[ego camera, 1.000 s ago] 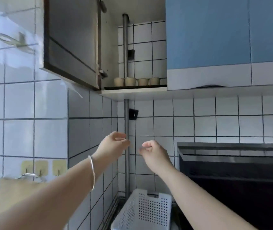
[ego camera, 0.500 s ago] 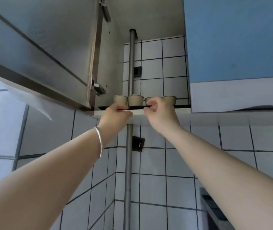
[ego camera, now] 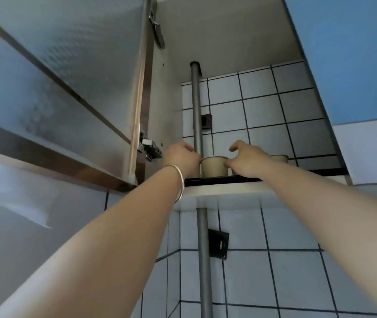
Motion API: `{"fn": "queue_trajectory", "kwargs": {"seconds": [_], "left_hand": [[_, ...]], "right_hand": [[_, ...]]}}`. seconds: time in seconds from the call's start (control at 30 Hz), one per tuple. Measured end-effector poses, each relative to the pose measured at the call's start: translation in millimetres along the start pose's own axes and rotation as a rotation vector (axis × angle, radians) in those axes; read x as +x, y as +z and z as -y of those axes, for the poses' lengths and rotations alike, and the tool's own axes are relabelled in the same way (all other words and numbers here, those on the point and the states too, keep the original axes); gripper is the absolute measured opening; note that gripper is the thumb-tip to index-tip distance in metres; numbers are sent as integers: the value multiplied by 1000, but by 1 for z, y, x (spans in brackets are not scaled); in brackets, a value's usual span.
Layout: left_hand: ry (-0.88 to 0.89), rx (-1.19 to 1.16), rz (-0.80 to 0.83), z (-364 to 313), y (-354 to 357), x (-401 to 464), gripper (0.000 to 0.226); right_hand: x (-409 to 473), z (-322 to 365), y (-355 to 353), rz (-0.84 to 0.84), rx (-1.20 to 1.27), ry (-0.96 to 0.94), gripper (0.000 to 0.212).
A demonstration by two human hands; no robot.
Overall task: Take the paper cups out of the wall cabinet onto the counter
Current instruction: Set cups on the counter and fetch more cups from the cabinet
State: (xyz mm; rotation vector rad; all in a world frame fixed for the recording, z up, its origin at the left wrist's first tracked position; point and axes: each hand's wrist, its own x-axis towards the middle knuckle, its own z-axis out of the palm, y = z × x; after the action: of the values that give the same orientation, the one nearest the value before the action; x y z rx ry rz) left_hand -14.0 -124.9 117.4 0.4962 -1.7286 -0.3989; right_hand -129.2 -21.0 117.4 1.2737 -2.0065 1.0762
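Several beige paper cups stand in a row on a black tray (ego camera: 224,180) at the front of the open wall cabinet. One cup (ego camera: 213,167) shows fully between my hands, and another cup (ego camera: 279,158) peeks out at the far right. My left hand (ego camera: 180,158), with a silver bangle on the wrist, is curled around the leftmost cup and hides most of it. My right hand (ego camera: 248,160) arches over the cup right of the middle one, its thumb beside the middle cup. The counter is out of view.
The open cabinet door (ego camera: 72,92) hangs at the left, its hinge (ego camera: 149,146) close to my left hand. A grey vertical pipe (ego camera: 196,111) runs through the cabinet behind the cups. A closed blue cabinet door (ego camera: 354,53) borders the right side. White tiled wall lies below.
My view has tilted up and moved closer. Both hands rose from below the shelf edge into the cabinet and closed around two cups.
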Motion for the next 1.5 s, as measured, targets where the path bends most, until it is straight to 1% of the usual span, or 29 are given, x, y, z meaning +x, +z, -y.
{"fn": "queue_trajectory", "kwargs": {"seconds": [0.13, 0.23, 0.37, 0.47, 0.57, 0.63, 0.73, 0.87, 0.93, 1.0, 1.07, 1.2, 1.33, 1.4, 1.5], "left_hand": [[-15, 195, 31, 5, 9, 25, 42], [-48, 336, 89, 7, 16, 29, 50], [-85, 406, 146, 13, 17, 37, 58], [-88, 474, 180, 19, 20, 43, 56], [-55, 473, 222, 20, 21, 43, 53], [-30, 459, 201, 18, 19, 40, 52], [-13, 381, 124, 18, 15, 38, 48], [12, 160, -16, 7, 2, 30, 46], [65, 73, -80, -2, -8, 24, 36], [93, -48, -131, -13, -19, 11, 23], [103, -133, -172, -24, -29, -6, 21], [123, -234, -251, -41, -47, -47, 28], [24, -334, -289, -57, -56, -95, 37], [-52, -372, -329, -62, -58, -123, 45], [-198, -413, -298, -66, -60, -163, 57]], "right_hand": [[18, 6, 1, 109, -102, 1, 63], [27, 7, 8, 94, -152, -40, 60], [37, 10, 16, 84, -196, -37, 60], [42, 12, 21, 97, -206, -29, 49], [45, 11, 25, 75, -243, -37, 37], [46, 10, 26, 52, -229, -48, 33], [45, 9, 23, -18, -153, -77, 31], [36, 17, 8, -88, -70, -104, 39], [27, 23, -5, -95, 45, -121, 38], [15, 27, -18, -117, 184, -153, 30], [1, 28, -29, -153, 333, -187, 28], [-38, 28, -42, -211, 566, -222, 27], [-83, 27, -43, -276, 692, -200, 29], [-110, 28, -38, -261, 794, -175, 35], [-150, 31, -32, -215, 1007, -116, 43]]}}
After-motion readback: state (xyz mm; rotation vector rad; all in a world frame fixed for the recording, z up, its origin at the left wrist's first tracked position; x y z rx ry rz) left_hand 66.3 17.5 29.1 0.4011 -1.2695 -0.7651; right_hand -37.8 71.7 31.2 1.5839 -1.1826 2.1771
